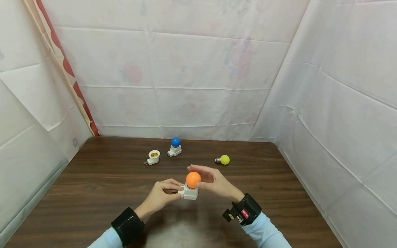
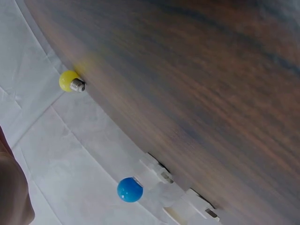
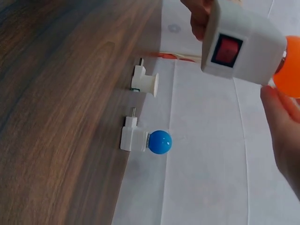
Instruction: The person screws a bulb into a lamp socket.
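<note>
Around brown table, white sheeting (creased)

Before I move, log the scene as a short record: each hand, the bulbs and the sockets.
Left hand: pinches the white socket at its plug end
Right hand: fingers curved around the orange bulb
Orange bulb: atop the white socket; how tightly screwed, cannot tell
Red switch: on the white socket
Blue bulb: upright in a second socket, on the table
Empty socket: on the table, mouth up
Yellow bulb: lying on the table, out of any socket
</note>
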`<state>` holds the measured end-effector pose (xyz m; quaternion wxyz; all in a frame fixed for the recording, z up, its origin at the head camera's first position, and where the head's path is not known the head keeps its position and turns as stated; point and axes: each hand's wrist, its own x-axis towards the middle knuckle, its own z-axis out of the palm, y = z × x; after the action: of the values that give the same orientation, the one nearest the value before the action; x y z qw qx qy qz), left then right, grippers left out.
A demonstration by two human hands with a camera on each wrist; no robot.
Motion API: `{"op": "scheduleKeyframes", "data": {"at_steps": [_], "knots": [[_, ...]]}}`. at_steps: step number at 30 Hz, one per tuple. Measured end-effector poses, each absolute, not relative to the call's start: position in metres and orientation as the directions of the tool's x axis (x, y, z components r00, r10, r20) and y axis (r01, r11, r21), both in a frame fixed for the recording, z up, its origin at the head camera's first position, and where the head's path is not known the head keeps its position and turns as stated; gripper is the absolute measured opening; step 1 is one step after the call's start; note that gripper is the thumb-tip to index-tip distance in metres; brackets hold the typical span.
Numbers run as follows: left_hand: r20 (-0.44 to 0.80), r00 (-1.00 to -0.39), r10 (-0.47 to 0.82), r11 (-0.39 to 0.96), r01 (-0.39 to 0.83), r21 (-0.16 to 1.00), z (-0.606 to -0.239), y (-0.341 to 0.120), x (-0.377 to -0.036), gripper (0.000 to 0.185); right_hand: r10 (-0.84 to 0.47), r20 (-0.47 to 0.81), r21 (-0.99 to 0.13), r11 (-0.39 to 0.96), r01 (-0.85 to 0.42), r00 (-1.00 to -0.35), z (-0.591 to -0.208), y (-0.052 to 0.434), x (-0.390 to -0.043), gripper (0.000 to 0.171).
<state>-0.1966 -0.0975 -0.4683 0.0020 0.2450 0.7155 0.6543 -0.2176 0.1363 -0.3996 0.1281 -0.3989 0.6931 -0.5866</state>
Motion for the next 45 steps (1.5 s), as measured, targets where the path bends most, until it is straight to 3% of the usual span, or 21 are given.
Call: {"op": "scheduleKeyframes", "data": {"at_steps": [3, 8, 17, 22, 29, 36, 40, 45], "knots": [[0.318, -0.876, 0.363, 0.02, 0.348, 0.937, -0.469, -0.098, -0.196, 0.028, -0.744, 0.279, -0.92, -0.026, -0.39, -0.608, -0.398, 0.137, -0.218, 0.055], [0.321, -0.874, 0.364, 0.013, 0.349, 0.937, -0.47, -0.098, -0.196, 0.028, -0.747, 0.277, -0.918, -0.022, -0.395, -0.604, -0.397, 0.137, -0.218, 0.048], [0.332, -0.889, 0.317, 0.031, 0.359, 0.933, -0.473, -0.096, -0.193, 0.026, -0.624, 0.221, -0.873, 0.217, -0.437, -0.75, -0.383, 0.133, -0.208, 0.043], [0.356, -0.895, 0.27, 0.028, 0.377, 0.926, -0.472, -0.093, -0.193, 0.026, -0.524, 0.284, -0.832, 0.282, -0.478, -0.803, -0.375, 0.128, -0.197, 0.041], [0.389, -0.887, 0.249, 0.037, 0.41, 0.911, -0.468, -0.09, -0.191, 0.023, -0.469, 0.389, -0.79, 0.273, -0.549, -0.793, -0.375, 0.122, -0.193, 0.038], [0.364, -0.887, 0.286, 0.036, 0.389, 0.92, -0.46, -0.093, -0.187, 0.025, -0.533, 0.279, -0.817, 0.305, -0.489, -0.799, -0.381, 0.126, -0.201, 0.046], [0.349, -0.89, 0.293, 0.021, 0.371, 0.928, -0.47, -0.094, -0.192, 0.026, -0.618, 0.234, -0.837, 0.264, -0.479, -0.75, -0.391, 0.132, -0.211, 0.049], [0.333, -0.897, 0.291, 0.027, 0.355, 0.934, -0.469, -0.094, -0.193, 0.024, -0.663, 0.223, -0.835, 0.248, -0.491, -0.715, -0.375, 0.131, -0.205, 0.047]]}}
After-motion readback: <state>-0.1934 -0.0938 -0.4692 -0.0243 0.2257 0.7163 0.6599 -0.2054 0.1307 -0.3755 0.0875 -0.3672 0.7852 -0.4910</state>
